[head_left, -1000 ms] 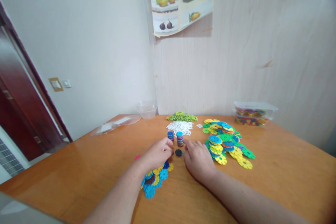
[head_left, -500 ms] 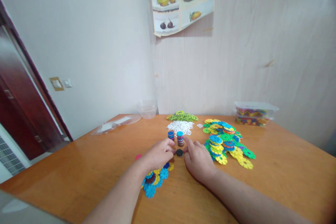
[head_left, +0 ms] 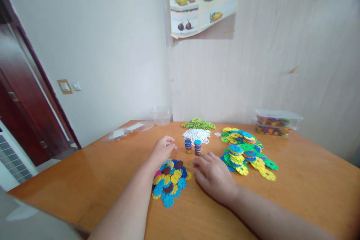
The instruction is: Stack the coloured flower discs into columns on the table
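Observation:
Two small upright stacks of notched plastic discs stand side by side: the left stack (head_left: 188,146) has a dark blue top, the right stack (head_left: 198,147) a light blue one. My left hand (head_left: 164,148) hovers left of them, fingers apart, holding nothing visible. Below it spreads a loose pile of small discs (head_left: 170,182) in blue, yellow, brown and pink, partly behind my forearm. Just in front of the right stack, my right hand (head_left: 210,174) rests low at the table, fingers curled down. What its fingertips hold, if anything, is hidden; no black disc shows.
Larger yellow, green and blue discs (head_left: 244,153) lie heaped at the right. Behind the stacks are white flat pieces (head_left: 197,135) and a green pile (head_left: 201,124). Clear bowls (head_left: 161,116), plastic lids (head_left: 128,131) and filled boxes (head_left: 277,122) line the table's (head_left: 303,191) back.
My left hand has moved left and up, away from the stacks, and its fingers have opened. The black disc between my hands is out of sight. The view has shifted slightly.

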A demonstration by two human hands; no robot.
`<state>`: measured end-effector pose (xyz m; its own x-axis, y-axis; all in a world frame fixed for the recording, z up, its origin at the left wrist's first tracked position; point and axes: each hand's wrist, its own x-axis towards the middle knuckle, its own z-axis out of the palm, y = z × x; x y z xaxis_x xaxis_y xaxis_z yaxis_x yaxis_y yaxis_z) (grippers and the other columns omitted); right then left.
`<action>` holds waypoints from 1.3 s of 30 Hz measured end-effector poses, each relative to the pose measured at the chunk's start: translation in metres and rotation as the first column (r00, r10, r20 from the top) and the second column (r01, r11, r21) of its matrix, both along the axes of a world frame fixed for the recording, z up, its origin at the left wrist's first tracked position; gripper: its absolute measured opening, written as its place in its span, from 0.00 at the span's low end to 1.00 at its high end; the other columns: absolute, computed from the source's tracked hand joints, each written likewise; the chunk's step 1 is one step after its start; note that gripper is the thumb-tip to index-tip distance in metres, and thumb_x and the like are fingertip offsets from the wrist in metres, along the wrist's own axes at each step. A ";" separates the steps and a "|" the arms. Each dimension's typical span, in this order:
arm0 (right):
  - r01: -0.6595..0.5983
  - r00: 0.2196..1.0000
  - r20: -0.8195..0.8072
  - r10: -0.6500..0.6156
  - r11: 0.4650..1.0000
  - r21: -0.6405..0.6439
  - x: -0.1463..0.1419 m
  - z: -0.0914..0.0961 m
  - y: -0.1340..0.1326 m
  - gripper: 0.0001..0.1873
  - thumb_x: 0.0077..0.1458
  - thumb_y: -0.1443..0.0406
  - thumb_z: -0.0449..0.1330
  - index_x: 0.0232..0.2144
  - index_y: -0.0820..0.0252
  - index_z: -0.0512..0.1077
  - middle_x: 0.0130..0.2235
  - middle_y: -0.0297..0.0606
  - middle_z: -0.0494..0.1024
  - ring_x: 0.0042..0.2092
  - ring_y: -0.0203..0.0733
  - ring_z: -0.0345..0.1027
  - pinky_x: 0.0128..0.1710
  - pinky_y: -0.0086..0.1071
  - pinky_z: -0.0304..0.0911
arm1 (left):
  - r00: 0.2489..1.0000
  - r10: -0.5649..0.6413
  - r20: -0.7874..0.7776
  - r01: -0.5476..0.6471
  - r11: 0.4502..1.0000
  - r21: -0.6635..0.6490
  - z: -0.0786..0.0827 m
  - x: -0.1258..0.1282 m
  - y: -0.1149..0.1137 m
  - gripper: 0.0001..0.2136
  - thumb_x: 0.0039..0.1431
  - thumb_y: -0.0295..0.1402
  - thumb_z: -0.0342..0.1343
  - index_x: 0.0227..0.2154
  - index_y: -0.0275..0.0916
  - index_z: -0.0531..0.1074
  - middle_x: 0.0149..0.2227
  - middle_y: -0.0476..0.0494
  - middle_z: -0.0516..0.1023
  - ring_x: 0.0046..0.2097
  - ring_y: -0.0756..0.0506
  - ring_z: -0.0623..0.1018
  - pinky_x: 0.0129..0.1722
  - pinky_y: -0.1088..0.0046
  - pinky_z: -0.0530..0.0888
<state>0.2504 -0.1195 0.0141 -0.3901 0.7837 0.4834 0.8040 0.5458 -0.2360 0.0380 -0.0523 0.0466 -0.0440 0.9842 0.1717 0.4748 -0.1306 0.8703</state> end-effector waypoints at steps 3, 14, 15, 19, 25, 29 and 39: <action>-0.027 1.000 -0.010 0.027 0.999 -0.027 -0.005 0.000 -0.007 0.09 0.58 0.63 0.54 0.37 0.55 0.74 0.37 0.37 0.74 0.42 0.42 0.63 0.43 0.33 0.55 | 0.999 0.033 0.031 -0.033 0.999 -0.007 -0.008 -0.008 0.008 0.12 0.50 0.33 0.53 0.38 0.37 0.69 0.34 0.44 0.80 0.36 0.47 0.75 0.37 0.71 0.68; -0.045 0.999 0.005 0.046 0.986 -0.162 -0.024 0.005 -0.030 0.13 0.51 0.58 0.61 0.39 0.54 0.72 0.37 0.36 0.71 0.41 0.42 0.64 0.38 0.32 0.56 | 0.972 -0.018 0.232 0.036 0.997 -0.072 -0.025 -0.019 0.022 0.09 0.52 0.37 0.53 0.33 0.37 0.70 0.32 0.41 0.80 0.31 0.48 0.77 0.33 0.73 0.70; -0.031 0.999 0.018 0.035 0.986 -0.162 -0.026 0.004 -0.031 0.12 0.51 0.58 0.61 0.38 0.55 0.71 0.37 0.36 0.71 0.41 0.42 0.64 0.38 0.32 0.55 | 0.969 -0.034 0.246 0.055 0.995 -0.080 -0.026 -0.019 0.023 0.09 0.52 0.37 0.54 0.33 0.37 0.70 0.32 0.40 0.80 0.31 0.48 0.77 0.33 0.74 0.70; 0.019 0.999 0.048 -0.011 0.986 -0.167 -0.032 0.004 -0.032 0.11 0.50 0.59 0.61 0.36 0.56 0.70 0.36 0.35 0.70 0.39 0.41 0.63 0.35 0.31 0.53 | 0.949 -0.113 0.294 0.147 0.984 -0.097 -0.030 -0.018 0.026 0.11 0.53 0.39 0.55 0.35 0.37 0.70 0.34 0.40 0.81 0.33 0.48 0.78 0.33 0.74 0.70; 0.060 0.997 0.051 -0.052 0.981 -0.186 -0.038 0.004 -0.030 0.09 0.49 0.60 0.60 0.33 0.56 0.69 0.34 0.34 0.70 0.36 0.39 0.62 0.33 0.30 0.49 | 0.890 -0.239 0.388 0.302 0.947 -0.109 -0.032 -0.011 0.025 0.14 0.52 0.43 0.57 0.35 0.37 0.71 0.36 0.38 0.81 0.36 0.47 0.79 0.36 0.73 0.71; 0.073 0.997 0.038 -0.067 0.978 -0.193 -0.041 0.002 -0.030 0.06 0.49 0.62 0.59 0.31 0.56 0.69 0.33 0.33 0.70 0.34 0.38 0.62 0.32 0.30 0.48 | 0.861 -0.245 0.446 0.328 0.937 -0.118 -0.032 -0.008 0.025 0.15 0.51 0.44 0.59 0.34 0.37 0.71 0.36 0.37 0.81 0.36 0.46 0.80 0.36 0.72 0.73; 0.095 0.994 -0.033 -0.106 0.965 -0.245 -0.042 0.004 -0.031 0.09 0.47 0.62 0.59 0.33 0.57 0.69 0.32 0.33 0.70 0.32 0.36 0.60 0.30 0.28 0.48 | 0.837 -0.238 0.493 0.353 0.923 -0.155 -0.031 -0.009 0.026 0.21 0.50 0.52 0.58 0.35 0.37 0.71 0.35 0.37 0.80 0.35 0.46 0.79 0.36 0.71 0.74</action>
